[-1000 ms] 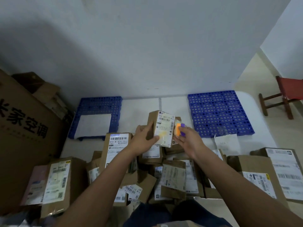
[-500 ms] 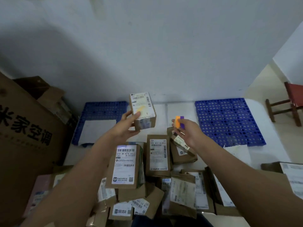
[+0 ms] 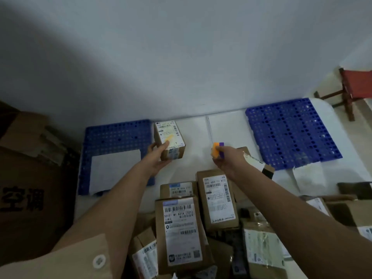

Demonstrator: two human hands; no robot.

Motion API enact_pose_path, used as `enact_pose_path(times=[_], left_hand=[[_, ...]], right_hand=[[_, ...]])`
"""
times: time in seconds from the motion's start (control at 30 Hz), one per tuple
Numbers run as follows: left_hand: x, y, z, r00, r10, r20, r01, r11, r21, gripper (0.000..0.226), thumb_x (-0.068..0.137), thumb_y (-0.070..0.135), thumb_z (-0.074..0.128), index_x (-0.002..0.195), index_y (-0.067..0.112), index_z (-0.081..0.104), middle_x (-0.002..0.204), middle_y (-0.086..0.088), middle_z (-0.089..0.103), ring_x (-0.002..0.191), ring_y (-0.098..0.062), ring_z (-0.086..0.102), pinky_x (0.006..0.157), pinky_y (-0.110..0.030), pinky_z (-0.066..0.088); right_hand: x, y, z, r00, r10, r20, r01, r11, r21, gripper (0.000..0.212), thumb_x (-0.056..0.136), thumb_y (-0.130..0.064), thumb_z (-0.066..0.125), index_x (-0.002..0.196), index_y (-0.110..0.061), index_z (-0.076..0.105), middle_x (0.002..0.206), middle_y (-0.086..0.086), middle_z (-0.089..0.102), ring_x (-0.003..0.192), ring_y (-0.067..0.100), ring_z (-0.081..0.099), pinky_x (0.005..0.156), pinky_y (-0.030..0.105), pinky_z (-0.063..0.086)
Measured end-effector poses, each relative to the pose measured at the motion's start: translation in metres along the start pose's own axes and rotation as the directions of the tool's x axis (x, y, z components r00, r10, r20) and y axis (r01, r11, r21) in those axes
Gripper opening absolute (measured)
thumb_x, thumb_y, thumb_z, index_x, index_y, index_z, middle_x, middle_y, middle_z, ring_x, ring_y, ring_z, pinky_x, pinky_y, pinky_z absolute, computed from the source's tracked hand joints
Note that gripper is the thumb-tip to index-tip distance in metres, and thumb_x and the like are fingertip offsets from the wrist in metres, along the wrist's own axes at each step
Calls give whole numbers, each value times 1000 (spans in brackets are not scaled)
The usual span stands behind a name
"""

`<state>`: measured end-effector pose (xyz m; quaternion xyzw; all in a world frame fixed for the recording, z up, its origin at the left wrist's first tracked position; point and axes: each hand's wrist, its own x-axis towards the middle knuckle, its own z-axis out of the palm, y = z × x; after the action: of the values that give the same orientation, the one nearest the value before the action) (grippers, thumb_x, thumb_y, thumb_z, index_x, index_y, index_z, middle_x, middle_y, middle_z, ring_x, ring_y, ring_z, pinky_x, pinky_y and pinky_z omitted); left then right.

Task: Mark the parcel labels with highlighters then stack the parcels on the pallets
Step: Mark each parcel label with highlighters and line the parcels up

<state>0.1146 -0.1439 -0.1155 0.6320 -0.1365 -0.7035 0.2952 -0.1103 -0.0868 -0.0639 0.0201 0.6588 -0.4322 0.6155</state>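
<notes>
Head view: two hands reach out over a white table (image 3: 197, 133). The left hand (image 3: 159, 158) grips a small parcel (image 3: 170, 140), thumb on its label and fingers curled under it, holding it up at about 11 o'clock from the pile, just at the right edge of the left pallet (image 3: 112, 137). The label faces up and carries a yellow streak near the thumb. The right hand (image 3: 229, 160) pinches two highlighters (image 3: 218, 150) side by side, one orange and one purple, standing upright at about 1 o'clock, apart from the parcel and touching nothing else.

Two blue pallets lie on the table against the wall: the left one at 10 o'clock with one white sheet (image 3: 114, 171) lying on its near half, the right pallet (image 3: 289, 133) at 2 o'clock with bare holes showing. A second white sheet (image 3: 308, 178) lies on the table just below the right pallet.

The pile (image 3: 201, 224) fills 6 o'clock. At least eight brown parcels with white barcode labels can be counted there, overlapping; the exact number cannot be told, as several are half hidden. Another parcel sits under the right wrist.

One large carton (image 3: 30, 188) with black characters stands at 8 o'clock, with one smaller open box behind it. One red stool (image 3: 354, 87) stands on the floor at 2 o'clock, beyond the table's corner.
</notes>
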Motion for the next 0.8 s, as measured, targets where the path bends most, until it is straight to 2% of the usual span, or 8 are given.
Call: enact_pose_path(times=[0.07, 0.13, 0.3, 0.43, 0.53, 0.67, 0.7, 0.8], left_hand=[[13, -10, 0, 1000, -16, -7, 16, 1000, -3, 72, 90, 15, 69, 148, 20, 26, 130, -11, 52, 105, -27, 60, 94, -44, 54], [26, -18, -1, 999, -23, -28, 24, 1000, 10, 67, 93, 7, 64, 148, 15, 27, 134, -13, 51, 104, -29, 59, 93, -44, 53], [55, -21, -3, 992, -57, -110, 61, 998, 30, 43, 96, -5, 53, 138, -3, 45, 141, -19, 51, 127, -34, 53, 96, -35, 50], [61, -6, 6, 996, 57, -67, -57, 998, 2, 58, 89, -11, 60, 143, 4, 42, 140, -13, 53, 126, -24, 53, 106, -33, 46], [52, -1, 15, 995, 83, -60, -78, 993, 86, 63, 88, -4, 66, 143, 11, 41, 132, -3, 54, 118, -16, 51, 111, -33, 40], [18, 0, 14, 996, 59, -73, -43, 978, 204, 49, 97, 5, 56, 142, 13, 40, 104, 2, 52, 87, -12, 52, 78, -22, 50], [6, -1, 10, 996, 61, -71, -43, 972, 232, 47, 99, 6, 54, 142, 15, 38, 103, 0, 52, 85, -14, 52, 77, -24, 50], [-31, -9, -8, 993, 89, -74, -56, 928, 369, 51, 100, 15, 55, 148, 15, 37, 136, -13, 49, 108, -22, 53, 93, -31, 48]], right_hand=[[5, 3, 3, 1000, 3, -20, -3, 1000, 7, 16, 97, -5, 56, 111, 3, 57, 95, 12, 57, 82, 19, 56, 74, 29, 53], [8, 6, 6, 998, 9, -59, -9, 1000, -2, 5, 97, -4, 55, 93, -4, 53, 99, 15, 57, 87, 21, 55, 77, 30, 53], [15, 16, 10, 998, 21, -67, -23, 999, -36, 14, 97, -9, 58, 110, -5, 57, 120, 19, 59, 100, 24, 59, 70, 24, 55], [16, 19, 11, 999, -11, -48, 8, 998, -65, 28, 97, -12, 59, 124, -5, 57, 126, 17, 59, 104, 23, 62, 74, 24, 56], [11, 20, 11, 999, -36, -35, 33, 995, -92, 25, 97, -13, 59, 121, -6, 59, 126, 16, 59, 102, 22, 62, 75, 25, 56], [-4, 25, 7, 998, -56, -8, 54, 991, -120, 15, 97, -12, 58, 111, -6, 61, 124, 18, 61, 98, 22, 61, 77, 26, 55], [-9, 29, 6, 998, -56, 9, 57, 989, -134, 14, 97, -12, 58, 110, -7, 61, 123, 18, 61, 97, 22, 60, 80, 28, 55], [-24, 40, -2, 997, -48, 53, 57, 981, -187, 5, 98, -12, 56, 98, -14, 61, 118, 15, 62, 101, 23, 60, 92, 36, 52]])
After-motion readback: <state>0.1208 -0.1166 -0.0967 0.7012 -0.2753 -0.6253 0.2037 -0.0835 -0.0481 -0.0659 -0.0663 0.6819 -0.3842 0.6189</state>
